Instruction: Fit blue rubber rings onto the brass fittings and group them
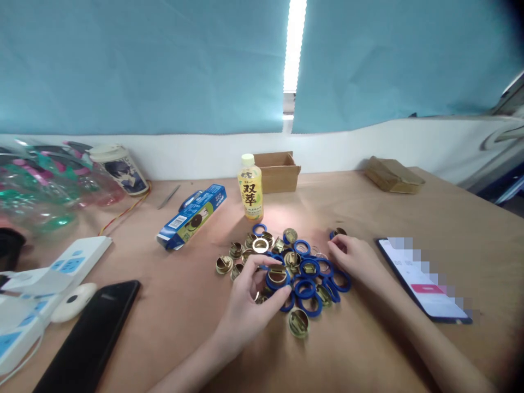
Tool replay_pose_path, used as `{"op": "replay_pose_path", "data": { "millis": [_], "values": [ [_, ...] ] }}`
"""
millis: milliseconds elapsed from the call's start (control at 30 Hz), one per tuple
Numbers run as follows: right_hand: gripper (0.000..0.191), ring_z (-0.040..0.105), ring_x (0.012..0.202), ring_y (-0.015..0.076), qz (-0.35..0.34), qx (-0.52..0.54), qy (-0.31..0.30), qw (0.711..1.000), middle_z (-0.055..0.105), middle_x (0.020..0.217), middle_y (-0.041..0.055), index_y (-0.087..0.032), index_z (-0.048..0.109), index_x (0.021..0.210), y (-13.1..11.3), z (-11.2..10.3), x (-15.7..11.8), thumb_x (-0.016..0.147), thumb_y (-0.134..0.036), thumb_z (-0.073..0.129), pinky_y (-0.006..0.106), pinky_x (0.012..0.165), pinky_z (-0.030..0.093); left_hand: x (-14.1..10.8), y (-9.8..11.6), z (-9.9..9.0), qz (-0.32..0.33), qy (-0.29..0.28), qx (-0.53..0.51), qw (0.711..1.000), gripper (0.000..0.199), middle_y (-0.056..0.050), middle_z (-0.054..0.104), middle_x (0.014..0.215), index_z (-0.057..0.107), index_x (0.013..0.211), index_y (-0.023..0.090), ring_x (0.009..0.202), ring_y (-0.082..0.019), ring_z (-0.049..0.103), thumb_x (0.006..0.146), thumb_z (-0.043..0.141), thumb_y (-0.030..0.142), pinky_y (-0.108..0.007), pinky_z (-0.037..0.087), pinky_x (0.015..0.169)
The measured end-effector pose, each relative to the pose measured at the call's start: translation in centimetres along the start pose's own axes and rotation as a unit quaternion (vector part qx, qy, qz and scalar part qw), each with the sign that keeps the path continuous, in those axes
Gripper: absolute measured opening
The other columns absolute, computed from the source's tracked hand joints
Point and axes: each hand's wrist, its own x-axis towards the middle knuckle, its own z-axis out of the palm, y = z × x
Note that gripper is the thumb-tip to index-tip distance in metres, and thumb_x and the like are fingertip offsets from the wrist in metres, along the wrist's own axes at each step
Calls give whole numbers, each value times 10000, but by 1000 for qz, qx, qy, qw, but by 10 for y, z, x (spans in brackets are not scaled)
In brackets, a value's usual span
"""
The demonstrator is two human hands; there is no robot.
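Observation:
My left hand (249, 303) pinches a round brass brooch base (278, 274) with a blue ring around it, between thumb and fingers, above the near side of a mixed pile. At the pile's right edge my right hand (356, 256) has its fingers curled together; whatever is in them is hidden. Just behind those fingers lies another brass base in a blue ring (338, 233), partly covered. Blue rings (309, 304) and loose brass brooch bases (298, 323) with pin bars fill the space between the hands. One pale-centred ring (260, 245) lies among them.
Behind the pile stand a yellow drink bottle (250, 191) and an open cardboard box (280, 177). A blue carton (192, 216) is to the left, near power strips (61, 273) and a black phone (90, 338). A lit phone (421, 278) lies at right.

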Motion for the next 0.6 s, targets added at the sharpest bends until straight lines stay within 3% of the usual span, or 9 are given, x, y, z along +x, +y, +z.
{"op": "replay_pose_path", "data": {
  "millis": [267,600],
  "values": [
    [351,622,595,224,-3,20,-43,999,683,617,55,-204,597,628,4,15,1,872,-442,512,289,532,341,-1,1,1,8,2,11,1000,289,-29,700,950,508,1046,239,892,-186,683,837,694,166,-266,538,745],
    [297,560,555,205,-33,58,-25,997,615,582,24,-225,511,631,6,24,1,864,-409,493,287,531,355,0,-3,-1,26,22,34,999,277,-26,683,988,535,1057,244,939,-190,666,844,697,176,-278,529,792]
  ]
}}
